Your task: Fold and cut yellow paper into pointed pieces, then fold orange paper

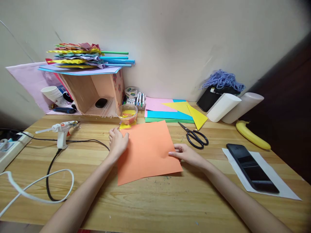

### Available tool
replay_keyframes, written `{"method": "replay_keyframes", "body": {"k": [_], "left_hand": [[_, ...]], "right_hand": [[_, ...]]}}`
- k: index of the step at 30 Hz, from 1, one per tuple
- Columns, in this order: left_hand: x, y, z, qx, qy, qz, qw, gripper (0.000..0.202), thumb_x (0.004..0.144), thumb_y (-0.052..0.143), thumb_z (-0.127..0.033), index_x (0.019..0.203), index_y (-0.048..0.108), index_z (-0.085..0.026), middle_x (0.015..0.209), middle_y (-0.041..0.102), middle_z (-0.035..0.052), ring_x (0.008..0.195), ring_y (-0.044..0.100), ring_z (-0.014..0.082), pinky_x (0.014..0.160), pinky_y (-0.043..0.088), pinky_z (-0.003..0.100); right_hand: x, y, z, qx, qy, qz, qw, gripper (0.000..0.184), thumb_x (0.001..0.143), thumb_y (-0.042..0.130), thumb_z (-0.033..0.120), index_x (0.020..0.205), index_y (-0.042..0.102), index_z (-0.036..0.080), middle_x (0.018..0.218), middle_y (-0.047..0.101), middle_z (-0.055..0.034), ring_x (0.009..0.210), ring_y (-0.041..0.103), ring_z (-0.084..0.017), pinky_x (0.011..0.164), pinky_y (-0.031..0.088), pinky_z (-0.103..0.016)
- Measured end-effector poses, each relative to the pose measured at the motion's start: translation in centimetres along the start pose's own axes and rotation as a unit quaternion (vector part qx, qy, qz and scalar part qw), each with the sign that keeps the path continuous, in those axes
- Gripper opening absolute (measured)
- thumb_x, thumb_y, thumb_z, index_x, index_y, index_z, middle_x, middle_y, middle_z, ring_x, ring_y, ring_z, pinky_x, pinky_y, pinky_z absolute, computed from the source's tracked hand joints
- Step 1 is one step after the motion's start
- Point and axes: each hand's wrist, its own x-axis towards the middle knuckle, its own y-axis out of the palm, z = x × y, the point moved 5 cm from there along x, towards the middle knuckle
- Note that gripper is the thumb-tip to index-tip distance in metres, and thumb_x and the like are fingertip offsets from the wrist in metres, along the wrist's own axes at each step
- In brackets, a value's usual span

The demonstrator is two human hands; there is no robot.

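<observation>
An orange sheet of paper (148, 152) lies flat on the wooden table (170, 200) in front of me. My left hand (118, 140) rests on the sheet's left edge near its upper corner, fingers curled down against the paper. My right hand (186, 153) lies on the sheet's right edge, fingers stretched flat and pressed onto it. Neither hand lifts the paper. Black scissors (195, 136) lie just beyond my right hand.
A stack of coloured sheets with yellow triangles (175, 111) sits behind. A clear cup (127, 114) holds yellow scraps. A glue gun (60, 129) and cables lie left. A phone (252, 168) on white paper and a banana (252, 135) lie right. A cardboard box (97, 92) stands at the back left.
</observation>
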Motion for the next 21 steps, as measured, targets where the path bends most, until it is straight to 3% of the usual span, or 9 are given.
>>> {"method": "replay_keyframes", "body": {"k": [3,7,10,14,18,21], "left_hand": [[-0.3,0.6,-0.1,-0.044,0.035,0.011,0.998,0.056,0.073,0.049,-0.030,0.120,0.033,-0.004,0.125,0.029,0.0227,0.124,0.027,0.0329,0.099,0.027,0.048],[-1.1,0.9,-0.6,-0.097,0.045,0.008,0.994,0.064,0.069,0.054,-0.028,0.122,0.026,-0.005,0.126,0.027,0.0223,0.127,0.020,0.0329,0.102,0.023,0.049],[-1.9,1.0,-1.2,-0.123,0.041,0.028,0.991,0.070,0.068,0.055,-0.028,0.124,0.021,-0.002,0.128,0.025,0.0260,0.129,0.015,0.0342,0.102,0.023,0.049],[-3.5,1.3,-2.0,-0.145,0.050,0.063,0.986,0.074,0.068,0.055,-0.027,0.127,0.017,-0.002,0.133,0.021,0.0272,0.130,0.015,0.0355,0.103,0.019,0.050],[-4.7,1.2,-2.7,-0.149,0.096,0.077,0.981,0.075,0.070,0.054,-0.028,0.130,0.014,-0.004,0.136,0.019,0.0267,0.131,0.014,0.0349,0.103,0.021,0.050],[-4.9,0.7,-3.0,-0.173,0.126,0.086,0.973,0.076,0.072,0.054,-0.028,0.132,0.010,-0.011,0.137,0.024,0.0237,0.129,0.023,0.0341,0.100,0.027,0.050]], "right_hand": [[0.4,0.5,0.0,-0.008,-0.031,-0.061,0.998,0.044,0.074,0.059,0.040,0.111,0.052,0.016,0.086,0.065,-0.0057,0.082,0.061,-0.020,0.070,0.047,-0.030],[0.5,-0.2,-0.3,-0.125,-0.055,-0.165,0.977,0.048,0.075,0.058,0.038,0.117,0.048,0.016,0.071,0.057,0.0004,0.065,0.055,-0.015,0.061,0.044,-0.027],[0.3,-0.1,-0.1,-0.206,-0.070,-0.194,0.956,0.050,0.076,0.056,0.039,0.121,0.047,0.018,0.079,0.053,-0.0014,0.066,0.052,-0.015,0.063,0.044,-0.028],[-0.1,0.2,0.3,-0.273,-0.071,-0.249,0.926,0.048,0.077,0.052,0.037,0.121,0.048,0.017,0.096,0.049,-0.0070,0.082,0.052,-0.018,0.077,0.044,-0.033],[-0.1,0.6,0.3,-0.249,-0.085,-0.234,0.936,0.045,0.079,0.049,0.032,0.121,0.047,0.019,0.101,0.049,-0.0075,0.086,0.052,-0.018,0.075,0.046,-0.032],[-0.2,0.5,0.2,-0.217,-0.097,-0.215,0.947,0.041,0.079,0.049,0.030,0.119,0.048,0.019,0.105,0.050,-0.0082,0.084,0.054,-0.017,0.072,0.047,-0.031]]}}
